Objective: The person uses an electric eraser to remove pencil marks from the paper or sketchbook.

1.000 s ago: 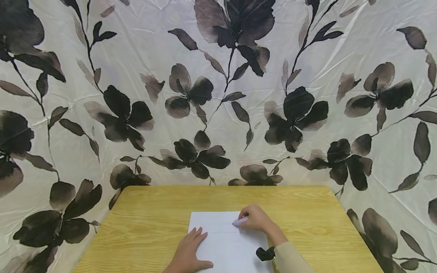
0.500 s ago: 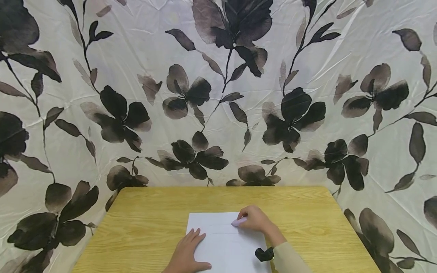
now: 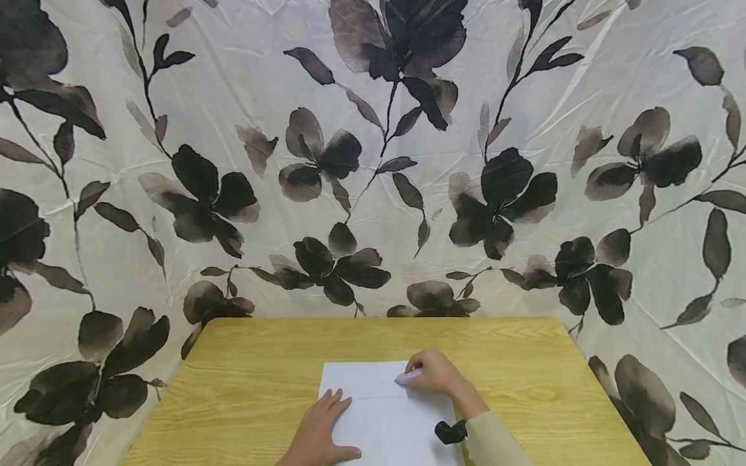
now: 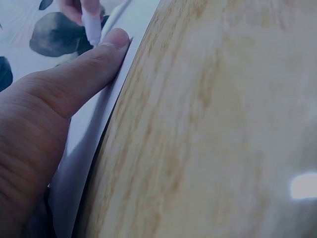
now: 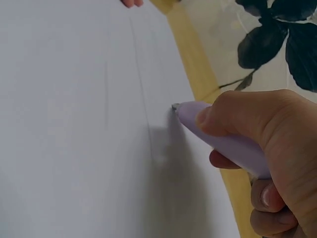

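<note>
A white sheet of paper (image 3: 402, 427) lies on the wooden table, with a few faint lines running across its far part. My left hand (image 3: 317, 430) rests on its left side, fingers spread and thumb out across the sheet; in the left wrist view the thumb (image 4: 99, 59) lies near the paper's edge. Near the far right of the sheet, my right hand (image 3: 438, 373) grips a lavender craft knife (image 5: 223, 134) between thumb and fingers. The knife's small metal tip (image 5: 175, 106) is right at the paper, beside a long faint line.
The yellow wood-grain table (image 3: 250, 375) extends around the sheet. Behind it hangs a white cloth (image 3: 408, 226) printed with dark flowers. A black device (image 3: 451, 432) is strapped to my right wrist, over the paper's right edge.
</note>
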